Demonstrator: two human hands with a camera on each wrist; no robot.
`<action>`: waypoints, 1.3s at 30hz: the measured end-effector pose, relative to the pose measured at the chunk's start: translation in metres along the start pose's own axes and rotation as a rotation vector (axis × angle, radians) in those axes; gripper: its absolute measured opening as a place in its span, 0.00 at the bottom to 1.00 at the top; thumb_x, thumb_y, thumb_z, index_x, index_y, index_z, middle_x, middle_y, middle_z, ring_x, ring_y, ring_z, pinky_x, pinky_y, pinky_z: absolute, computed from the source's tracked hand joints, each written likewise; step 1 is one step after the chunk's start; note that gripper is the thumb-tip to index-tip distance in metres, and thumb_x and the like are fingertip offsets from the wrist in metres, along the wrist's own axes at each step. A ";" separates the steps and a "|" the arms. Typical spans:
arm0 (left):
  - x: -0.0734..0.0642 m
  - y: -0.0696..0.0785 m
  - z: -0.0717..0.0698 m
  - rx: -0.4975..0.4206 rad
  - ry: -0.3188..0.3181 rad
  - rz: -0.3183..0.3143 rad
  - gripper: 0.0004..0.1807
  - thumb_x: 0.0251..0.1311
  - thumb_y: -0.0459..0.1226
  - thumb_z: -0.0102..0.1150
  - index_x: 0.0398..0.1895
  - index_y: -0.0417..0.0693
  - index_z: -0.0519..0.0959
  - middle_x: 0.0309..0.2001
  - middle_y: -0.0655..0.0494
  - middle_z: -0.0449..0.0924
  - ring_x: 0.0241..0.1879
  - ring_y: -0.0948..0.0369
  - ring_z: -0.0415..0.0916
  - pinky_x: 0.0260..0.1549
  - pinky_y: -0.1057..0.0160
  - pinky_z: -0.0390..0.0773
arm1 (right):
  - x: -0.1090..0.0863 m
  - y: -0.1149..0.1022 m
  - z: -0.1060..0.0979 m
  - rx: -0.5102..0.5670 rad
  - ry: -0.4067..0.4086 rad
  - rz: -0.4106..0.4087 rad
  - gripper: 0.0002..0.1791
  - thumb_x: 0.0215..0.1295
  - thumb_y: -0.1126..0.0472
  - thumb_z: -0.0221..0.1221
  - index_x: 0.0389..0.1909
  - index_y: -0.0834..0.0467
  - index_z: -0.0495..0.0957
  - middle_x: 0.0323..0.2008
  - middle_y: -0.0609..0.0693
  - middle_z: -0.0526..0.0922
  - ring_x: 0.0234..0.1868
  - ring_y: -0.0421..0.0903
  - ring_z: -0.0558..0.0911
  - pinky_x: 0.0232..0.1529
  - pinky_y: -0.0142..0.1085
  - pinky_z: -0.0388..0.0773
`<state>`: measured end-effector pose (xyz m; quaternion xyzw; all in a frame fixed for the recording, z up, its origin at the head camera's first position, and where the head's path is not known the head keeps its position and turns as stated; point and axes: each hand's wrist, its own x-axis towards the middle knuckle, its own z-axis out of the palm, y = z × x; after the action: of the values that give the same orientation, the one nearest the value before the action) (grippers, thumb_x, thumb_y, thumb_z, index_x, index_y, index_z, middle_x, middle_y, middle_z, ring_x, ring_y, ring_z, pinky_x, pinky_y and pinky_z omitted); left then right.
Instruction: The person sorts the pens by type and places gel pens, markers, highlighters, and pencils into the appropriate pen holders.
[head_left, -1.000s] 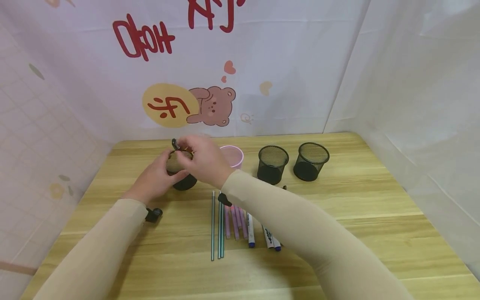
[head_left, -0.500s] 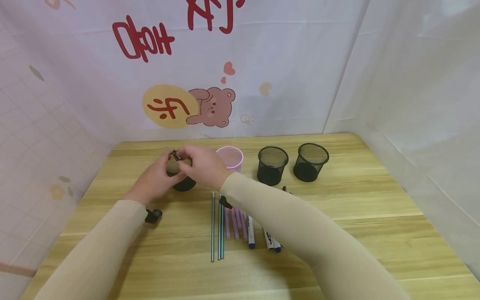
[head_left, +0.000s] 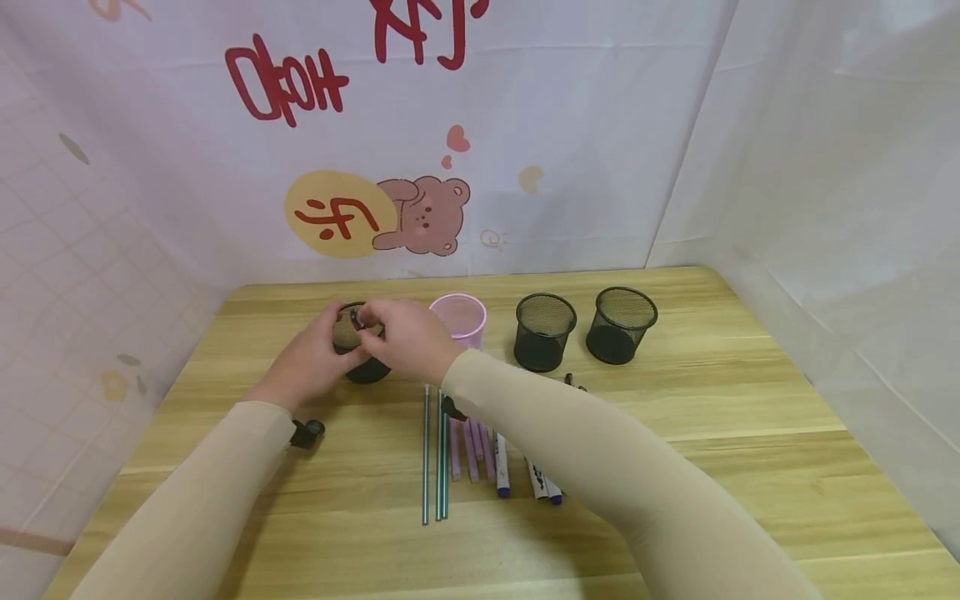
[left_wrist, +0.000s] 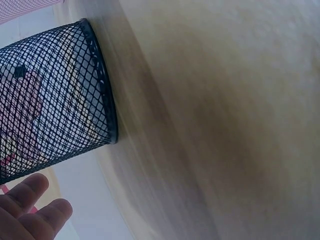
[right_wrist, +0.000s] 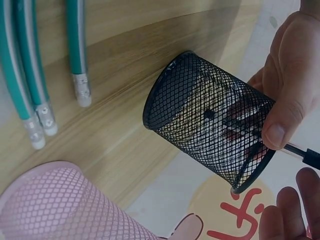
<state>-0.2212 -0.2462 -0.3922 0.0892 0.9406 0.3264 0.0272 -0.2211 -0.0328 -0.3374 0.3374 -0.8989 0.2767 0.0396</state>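
At the left of the table a black mesh pen cup (right_wrist: pixel 210 120) stands upright, with my left hand (head_left: pixel 303 362) wrapped round its side near the rim. In the right wrist view the left thumb (right_wrist: pixel 276 132) lies against the mesh at the rim. My right hand (head_left: pixel 412 337) is over the mouth of that cup, thumb and forefinger pinching the dark upper end of a pen (right_wrist: pixel 311 158). The pen's lower part shows through the mesh, inside the cup. Other right-hand fingers (right_wrist: pixel 285 212) hang loosely below the rim in that view. In the left wrist view, fingertips (left_wrist: pixel 57 212) show beside the cup.
Beside this cup stands a pink mesh cup (head_left: pixel 459 317), then two black mesh cups, one (head_left: pixel 542 333) nearer and one (head_left: pixel 621 325) farther right. Teal pencils (head_left: pixel 426 458), purple sticks (head_left: pixel 471 450) and white markers (head_left: pixel 502 467) lie in front, partly under the right forearm.
My right hand has moved down toward the cup, and the pen has sunk from above the rim to deeper inside. The left hand has kept its hold on the cup.
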 end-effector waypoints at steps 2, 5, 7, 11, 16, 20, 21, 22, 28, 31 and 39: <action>0.000 0.000 0.000 0.011 0.002 -0.003 0.52 0.61 0.74 0.58 0.78 0.54 0.59 0.71 0.47 0.71 0.68 0.45 0.72 0.68 0.36 0.70 | 0.000 0.000 0.000 0.006 0.003 -0.001 0.12 0.77 0.54 0.60 0.53 0.55 0.82 0.52 0.46 0.90 0.54 0.43 0.88 0.55 0.31 0.83; -0.001 0.001 0.000 0.027 -0.002 -0.011 0.54 0.61 0.74 0.57 0.80 0.54 0.57 0.73 0.45 0.69 0.70 0.43 0.71 0.68 0.34 0.69 | -0.001 0.001 0.000 0.009 0.008 0.000 0.11 0.77 0.54 0.60 0.53 0.55 0.82 0.51 0.47 0.90 0.52 0.41 0.88 0.53 0.31 0.83; -0.001 0.002 0.000 0.044 -0.003 -0.023 0.57 0.60 0.76 0.55 0.82 0.52 0.54 0.77 0.43 0.66 0.73 0.41 0.68 0.69 0.33 0.68 | -0.001 0.002 0.000 0.010 0.008 0.000 0.12 0.77 0.54 0.60 0.53 0.55 0.82 0.51 0.47 0.90 0.52 0.41 0.88 0.53 0.31 0.83; -0.001 0.003 -0.001 0.072 -0.014 -0.042 0.63 0.59 0.77 0.54 0.85 0.49 0.47 0.80 0.40 0.59 0.77 0.38 0.61 0.72 0.31 0.63 | -0.001 0.003 0.000 0.012 0.001 0.007 0.14 0.78 0.54 0.60 0.56 0.55 0.82 0.53 0.47 0.90 0.52 0.40 0.87 0.53 0.29 0.83; -0.002 0.004 0.000 0.094 -0.024 -0.052 0.67 0.58 0.78 0.52 0.87 0.47 0.42 0.82 0.36 0.55 0.79 0.35 0.57 0.73 0.29 0.61 | -0.006 0.003 -0.004 0.044 -0.002 0.033 0.15 0.79 0.54 0.59 0.59 0.55 0.81 0.54 0.46 0.89 0.52 0.38 0.86 0.53 0.28 0.82; -0.002 0.005 -0.001 0.101 -0.027 -0.064 0.69 0.57 0.80 0.51 0.87 0.47 0.40 0.83 0.37 0.52 0.80 0.35 0.55 0.73 0.28 0.60 | -0.013 0.003 -0.013 0.092 -0.006 0.055 0.16 0.79 0.54 0.59 0.60 0.55 0.81 0.56 0.46 0.88 0.55 0.39 0.85 0.55 0.29 0.82; -0.002 0.005 -0.001 0.100 -0.025 -0.063 0.68 0.57 0.79 0.52 0.87 0.47 0.41 0.83 0.38 0.54 0.79 0.35 0.57 0.73 0.29 0.61 | -0.015 0.003 -0.016 0.115 -0.009 0.059 0.16 0.79 0.54 0.59 0.61 0.56 0.81 0.57 0.47 0.87 0.56 0.40 0.85 0.57 0.31 0.82; -0.002 0.005 -0.001 0.098 -0.022 -0.061 0.67 0.58 0.79 0.52 0.86 0.48 0.42 0.82 0.38 0.56 0.78 0.36 0.60 0.72 0.29 0.63 | -0.017 0.003 -0.019 0.129 -0.009 0.059 0.17 0.79 0.54 0.58 0.62 0.57 0.80 0.57 0.48 0.87 0.57 0.42 0.85 0.58 0.32 0.82; -0.001 0.005 0.001 0.088 0.005 -0.038 0.57 0.63 0.71 0.58 0.84 0.51 0.49 0.74 0.40 0.68 0.71 0.39 0.68 0.67 0.31 0.68 | -0.033 0.006 -0.040 0.091 0.036 0.045 0.18 0.78 0.53 0.60 0.61 0.56 0.81 0.59 0.50 0.87 0.61 0.46 0.85 0.61 0.38 0.83; -0.001 0.006 0.000 0.097 0.006 -0.044 0.58 0.64 0.71 0.58 0.85 0.49 0.47 0.77 0.39 0.64 0.75 0.37 0.65 0.69 0.29 0.66 | -0.044 0.011 -0.051 0.080 0.055 0.019 0.19 0.77 0.52 0.61 0.61 0.57 0.81 0.59 0.51 0.87 0.61 0.48 0.85 0.62 0.41 0.82; -0.002 0.006 0.001 0.108 -0.005 -0.053 0.61 0.64 0.72 0.57 0.87 0.49 0.44 0.81 0.37 0.59 0.78 0.36 0.60 0.72 0.29 0.62 | -0.078 0.035 -0.076 0.053 0.090 -0.033 0.17 0.75 0.56 0.63 0.57 0.60 0.83 0.56 0.54 0.88 0.59 0.52 0.86 0.62 0.46 0.82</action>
<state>-0.2187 -0.2414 -0.3891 0.0663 0.9589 0.2740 0.0332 -0.1920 0.0745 -0.3100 0.3402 -0.8829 0.3146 0.0754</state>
